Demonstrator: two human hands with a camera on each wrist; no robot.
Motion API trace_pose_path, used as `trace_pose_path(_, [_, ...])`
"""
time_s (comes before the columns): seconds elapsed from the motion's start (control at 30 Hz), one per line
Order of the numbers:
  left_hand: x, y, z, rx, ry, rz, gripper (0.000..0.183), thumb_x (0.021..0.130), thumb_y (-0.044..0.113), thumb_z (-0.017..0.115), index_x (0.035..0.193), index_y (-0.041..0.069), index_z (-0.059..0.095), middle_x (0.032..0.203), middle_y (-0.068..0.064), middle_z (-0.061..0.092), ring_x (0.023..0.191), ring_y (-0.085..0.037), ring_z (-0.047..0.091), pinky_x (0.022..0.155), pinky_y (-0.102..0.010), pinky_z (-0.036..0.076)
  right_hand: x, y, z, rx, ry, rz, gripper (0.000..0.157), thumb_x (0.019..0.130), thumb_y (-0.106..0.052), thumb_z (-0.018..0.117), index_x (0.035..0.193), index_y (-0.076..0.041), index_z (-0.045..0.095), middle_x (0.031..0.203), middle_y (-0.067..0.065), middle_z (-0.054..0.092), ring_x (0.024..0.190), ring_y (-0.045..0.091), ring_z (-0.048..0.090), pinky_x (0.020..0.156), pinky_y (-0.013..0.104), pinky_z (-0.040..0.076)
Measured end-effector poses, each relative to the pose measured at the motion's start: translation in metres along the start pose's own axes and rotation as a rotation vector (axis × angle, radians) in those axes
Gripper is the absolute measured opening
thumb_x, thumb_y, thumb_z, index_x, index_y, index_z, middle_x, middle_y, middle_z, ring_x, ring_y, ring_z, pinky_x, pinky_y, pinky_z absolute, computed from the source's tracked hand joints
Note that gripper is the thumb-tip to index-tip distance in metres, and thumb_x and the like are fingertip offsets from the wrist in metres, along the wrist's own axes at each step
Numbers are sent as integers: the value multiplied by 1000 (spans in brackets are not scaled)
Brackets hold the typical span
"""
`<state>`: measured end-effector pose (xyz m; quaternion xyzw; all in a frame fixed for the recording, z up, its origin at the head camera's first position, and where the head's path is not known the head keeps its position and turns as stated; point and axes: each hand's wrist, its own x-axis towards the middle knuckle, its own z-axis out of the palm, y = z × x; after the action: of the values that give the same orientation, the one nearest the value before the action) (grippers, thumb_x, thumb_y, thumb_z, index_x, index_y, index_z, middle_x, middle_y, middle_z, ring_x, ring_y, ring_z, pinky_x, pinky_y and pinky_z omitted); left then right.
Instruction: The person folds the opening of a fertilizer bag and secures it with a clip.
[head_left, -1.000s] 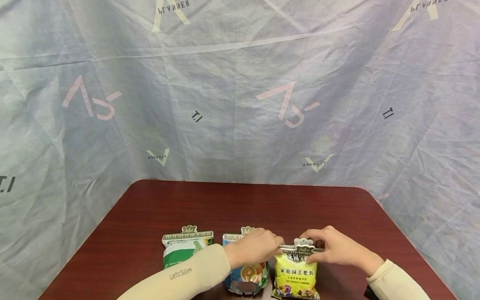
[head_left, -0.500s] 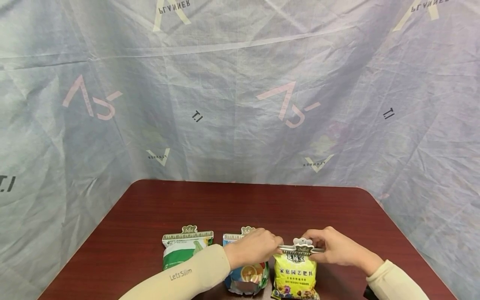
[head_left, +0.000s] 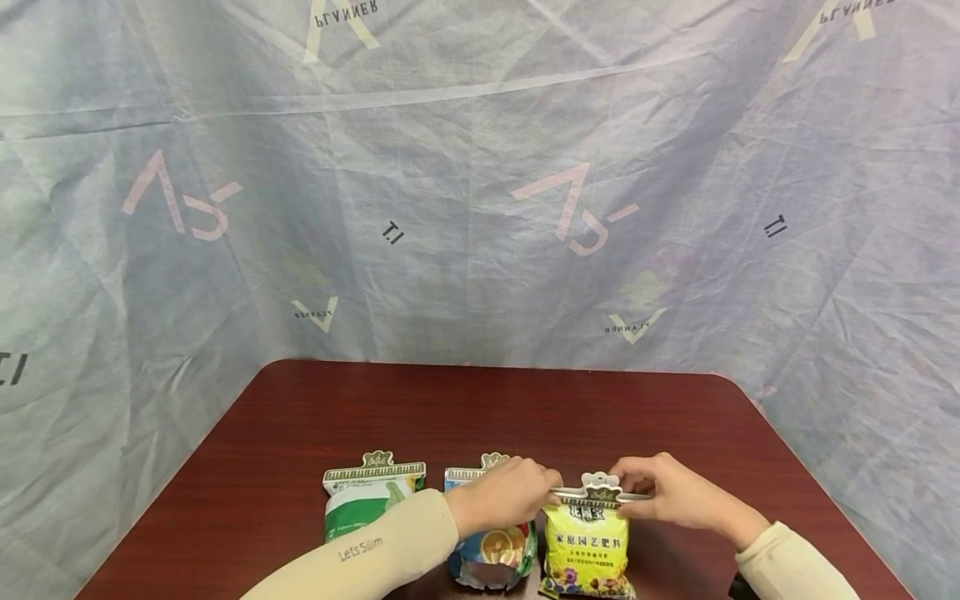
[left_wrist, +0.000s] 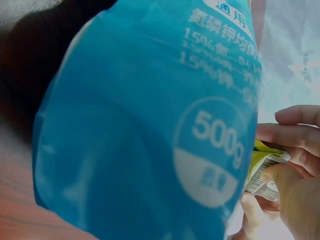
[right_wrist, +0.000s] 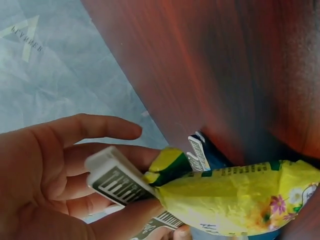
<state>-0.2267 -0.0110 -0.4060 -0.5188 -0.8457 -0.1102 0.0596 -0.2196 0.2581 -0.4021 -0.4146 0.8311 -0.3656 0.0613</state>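
Observation:
A yellow fertilizer bag point(head_left: 585, 546) stands at the right of a row of three bags, its top edge in a wide metal bag clip point(head_left: 600, 493). My left hand point(head_left: 502, 498) pinches the left end of this clip, and my right hand point(head_left: 675, 492) grips its right end. Close up in the right wrist view, the right thumb and fingers point(right_wrist: 107, 125) lie on either side of the clip point(right_wrist: 120, 182), with the yellow bag point(right_wrist: 235, 200) beyond. The left forearm and hand partly cover the blue bag point(head_left: 491, 554) in the middle.
To the left is a green and white bag point(head_left: 363, 504) with a similar clip point(head_left: 375, 468); the left sleeve hides its lower part. A blue 500g bag point(left_wrist: 145, 110) fills much of the left wrist view. Grey cloth point(head_left: 465, 208) hangs behind the dark red table point(head_left: 480, 408).
The yellow bag and its clip have shifted slightly left, with the clip a touch higher. The right hand has risen a little; both hands keep their hold on the clip.

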Motion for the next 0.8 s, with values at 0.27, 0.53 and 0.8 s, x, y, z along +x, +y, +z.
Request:
trace_pose_path(0.27, [2,-3,-1,-122,-48,-82,20,92,24,55,105,11,64,84,6,66,58,9,52,58,-7,41,-6,15,-3,261,-45,63,16,88,-8,60,104,-8,57,84,5,68,71,23,64,63,33,51])
trace_pose_path(0.53, [6,-5,-5,-243,-101,-135,21,91,22,55,106,10,64,85,7,65,55,8,50,55,-10,41,-11,24,-5,466,-50,97,16,89,0,55,105,4,56,89,12,67,74,25,65,61,46,51])
trace_pose_path(0.8, [18,-7,-2,-303,-134,-184,16,90,22,57,97,12,66,75,10,61,54,3,50,54,-12,41,-15,31,-10,534,-17,188,19,89,0,55,105,10,58,93,11,67,79,21,66,66,54,48])
